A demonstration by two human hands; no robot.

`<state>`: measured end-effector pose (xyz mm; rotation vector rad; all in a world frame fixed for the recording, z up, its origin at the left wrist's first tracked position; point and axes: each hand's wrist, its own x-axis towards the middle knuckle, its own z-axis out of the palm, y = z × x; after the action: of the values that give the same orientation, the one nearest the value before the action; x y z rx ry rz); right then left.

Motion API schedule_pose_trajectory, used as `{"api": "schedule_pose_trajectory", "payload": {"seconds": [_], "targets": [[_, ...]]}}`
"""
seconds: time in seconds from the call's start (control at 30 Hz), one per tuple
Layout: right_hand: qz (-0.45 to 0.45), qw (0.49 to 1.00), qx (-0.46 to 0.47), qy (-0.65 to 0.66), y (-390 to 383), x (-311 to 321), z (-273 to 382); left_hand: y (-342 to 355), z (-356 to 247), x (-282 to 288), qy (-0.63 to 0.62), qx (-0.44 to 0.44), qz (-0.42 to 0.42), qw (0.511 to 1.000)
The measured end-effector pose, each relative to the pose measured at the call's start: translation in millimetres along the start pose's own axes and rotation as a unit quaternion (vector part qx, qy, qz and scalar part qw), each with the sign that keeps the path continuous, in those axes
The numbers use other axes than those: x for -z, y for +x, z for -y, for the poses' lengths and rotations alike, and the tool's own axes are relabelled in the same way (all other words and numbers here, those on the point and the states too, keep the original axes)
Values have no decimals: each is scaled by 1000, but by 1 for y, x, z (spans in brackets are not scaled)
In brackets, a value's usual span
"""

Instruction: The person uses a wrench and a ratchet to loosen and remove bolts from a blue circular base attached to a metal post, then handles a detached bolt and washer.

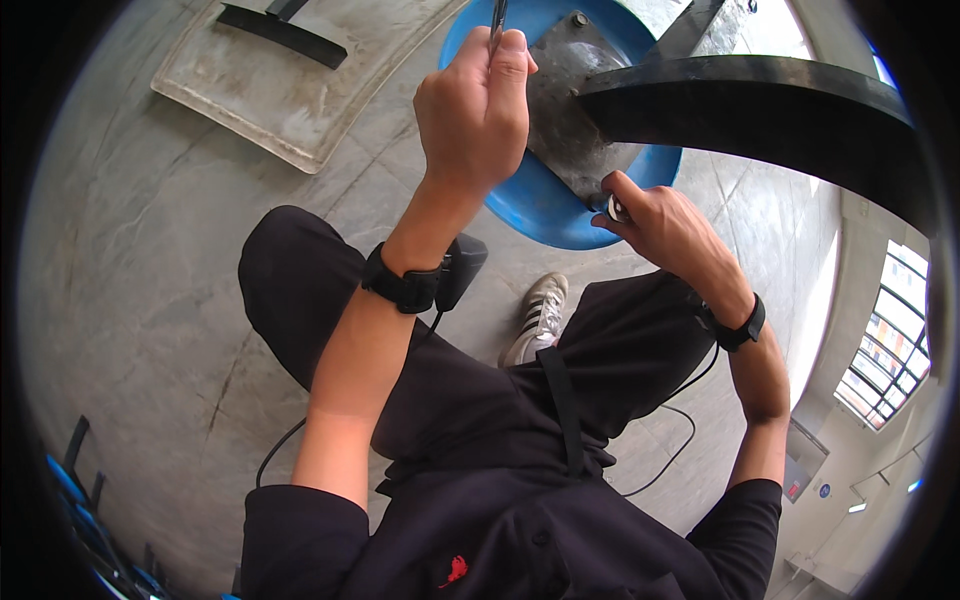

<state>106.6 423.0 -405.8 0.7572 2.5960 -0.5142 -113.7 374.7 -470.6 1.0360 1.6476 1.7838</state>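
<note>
A blue round seat [545,215] lies underside up, with a grey metal plate [570,110] across it. A bolt [578,19] shows at the plate's far corner. From the plate a black curved metal leg [740,100] runs off to the right. My left hand [475,110] is closed round a thin metal rod [499,14] that sticks up past the thumb; its other end is hidden. My right hand [660,225] is closed on a shiny metal tool [618,209] at the plate's near corner. Fingers cover most of this tool, so its kind is unclear.
A worn, pale board [260,100] with a black metal bar [285,38] on it lies at the far left. My shoe [540,315] stands just below the seat. Thin black cables [690,430] hang from my wrist straps. Blue and black items [80,500] sit at lower left.
</note>
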Motion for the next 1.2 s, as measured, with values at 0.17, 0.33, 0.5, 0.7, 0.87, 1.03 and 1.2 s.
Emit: {"api": "schedule_pose_trajectory", "payload": {"seconds": [0.17,0.33,0.5,0.7,0.87,1.03,1.2], "targets": [[-24,995,91,-38,12,8,0,1,-3,5,1,-5,0,1000],[-7,984,-140,107,-4,1,34,2,-5,2,15,18,12,1000],[59,925,-237,291,3,7,40,1,-4,4,-3,41,18,999],[52,996,-26,-64,6,13,14,-2,-5,0,-7,6,6,1000],[-55,951,158,-260,19,15,0,-1,-10,-8,42,9,-3,999],[-88,971,142,-173,28,6,-4,1,1,-9,59,-20,2,998],[-7,997,-3,-74,24,-5,0,0,5,3,76,12,16,997]]}}
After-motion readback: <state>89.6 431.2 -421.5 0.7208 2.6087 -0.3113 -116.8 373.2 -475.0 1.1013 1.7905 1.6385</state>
